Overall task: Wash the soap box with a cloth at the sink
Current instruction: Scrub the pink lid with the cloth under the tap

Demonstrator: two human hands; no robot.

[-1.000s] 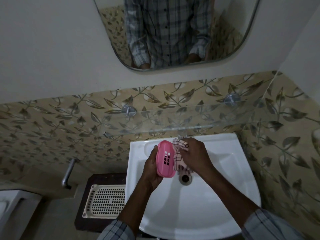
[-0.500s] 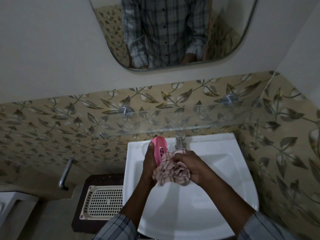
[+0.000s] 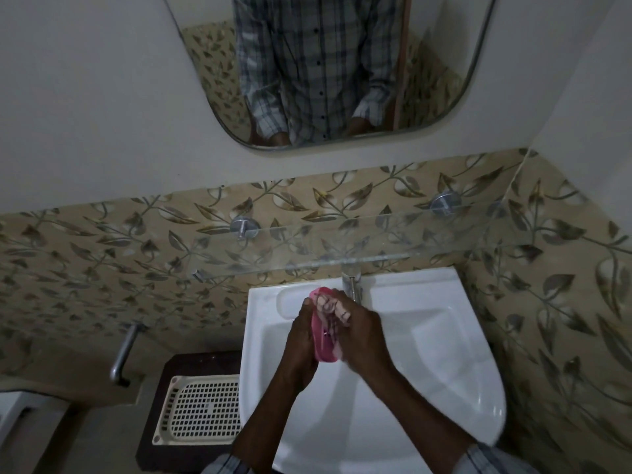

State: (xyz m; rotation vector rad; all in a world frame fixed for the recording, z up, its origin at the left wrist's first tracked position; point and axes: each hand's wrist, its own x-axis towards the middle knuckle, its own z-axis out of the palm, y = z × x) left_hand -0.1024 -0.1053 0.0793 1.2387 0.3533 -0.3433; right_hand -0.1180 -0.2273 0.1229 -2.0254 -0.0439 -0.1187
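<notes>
I hold a pink soap box (image 3: 321, 348) on edge over the white sink (image 3: 427, 354). My left hand (image 3: 299, 343) grips it from the left. My right hand (image 3: 362, 331) presses a checked pink-and-white cloth (image 3: 330, 307) against the box's right face and top end. Most of the cloth is hidden under my fingers. Both hands are just in front of the metal tap (image 3: 352, 283).
A glass shelf (image 3: 342, 249) juts from the leaf-patterned tiles just above the tap. A cream perforated tray (image 3: 201, 407) rests on a dark stand left of the sink. A metal pipe (image 3: 123, 350) sticks out of the left wall. A mirror (image 3: 325, 70) hangs above.
The cloth has moved from below the box up along its face to the top end. The box stays in my left hand and has dropped slightly over the basin.
</notes>
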